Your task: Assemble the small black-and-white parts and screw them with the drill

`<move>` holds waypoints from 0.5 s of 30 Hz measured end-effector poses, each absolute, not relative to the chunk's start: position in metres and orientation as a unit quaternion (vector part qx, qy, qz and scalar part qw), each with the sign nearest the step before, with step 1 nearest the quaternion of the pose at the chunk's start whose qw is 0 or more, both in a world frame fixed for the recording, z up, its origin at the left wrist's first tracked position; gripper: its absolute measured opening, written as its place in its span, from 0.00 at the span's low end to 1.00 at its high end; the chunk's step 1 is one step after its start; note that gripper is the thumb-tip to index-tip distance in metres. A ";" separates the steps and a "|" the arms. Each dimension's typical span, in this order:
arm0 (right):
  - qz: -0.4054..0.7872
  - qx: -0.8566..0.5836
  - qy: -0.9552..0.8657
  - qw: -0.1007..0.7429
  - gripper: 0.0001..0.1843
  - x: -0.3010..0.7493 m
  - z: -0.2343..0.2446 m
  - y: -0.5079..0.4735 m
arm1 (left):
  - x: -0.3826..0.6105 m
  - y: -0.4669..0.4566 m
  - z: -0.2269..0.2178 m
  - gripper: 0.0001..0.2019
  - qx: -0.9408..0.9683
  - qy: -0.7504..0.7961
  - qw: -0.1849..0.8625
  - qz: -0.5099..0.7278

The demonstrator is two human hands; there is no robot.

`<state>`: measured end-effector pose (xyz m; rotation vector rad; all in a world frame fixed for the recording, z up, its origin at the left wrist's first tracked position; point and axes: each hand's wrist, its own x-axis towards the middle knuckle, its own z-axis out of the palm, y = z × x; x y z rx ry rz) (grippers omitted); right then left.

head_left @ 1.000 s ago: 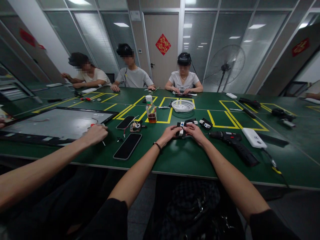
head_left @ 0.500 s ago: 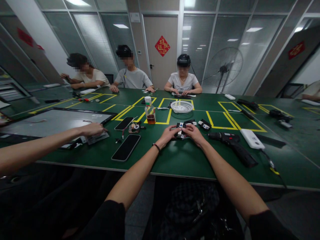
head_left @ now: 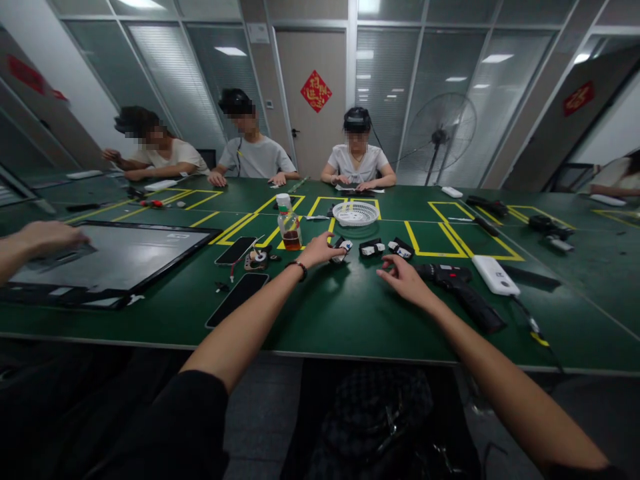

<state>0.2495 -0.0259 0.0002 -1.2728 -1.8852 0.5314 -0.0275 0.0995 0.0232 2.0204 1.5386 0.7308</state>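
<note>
My left hand (head_left: 320, 252), with a beaded bracelet at the wrist, pinches a small black-and-white part (head_left: 343, 249) at the table surface. The fingers hide some of this part, so its exact kind cannot be made out. My right hand (head_left: 404, 279) is held over the table with its fingers apart and nothing in them. Just beyond it lie two similar black-and-white pieces, one on the left (head_left: 372, 249) and one on the right (head_left: 401, 249). A black cordless drill (head_left: 463, 290) lies right of my right hand.
A bottle of amber liquid (head_left: 289, 227), a white basket (head_left: 356, 213), a phone (head_left: 237, 300) and a white power bank (head_left: 496, 275) are on the green table. At left, a co-worker's hand (head_left: 55, 239) hovers over a large panel (head_left: 145, 250). Several people sit around the table.
Both hands were together on the black-and-white part. My left hand has moved left with it, while my right hand has let go and drawn right. The co-worker's hand has shifted left.
</note>
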 end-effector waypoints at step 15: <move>0.224 -0.538 -0.709 0.396 0.22 0.310 0.012 -0.061 | -0.008 0.131 0.015 0.37 0.806 0.562 0.101 0.154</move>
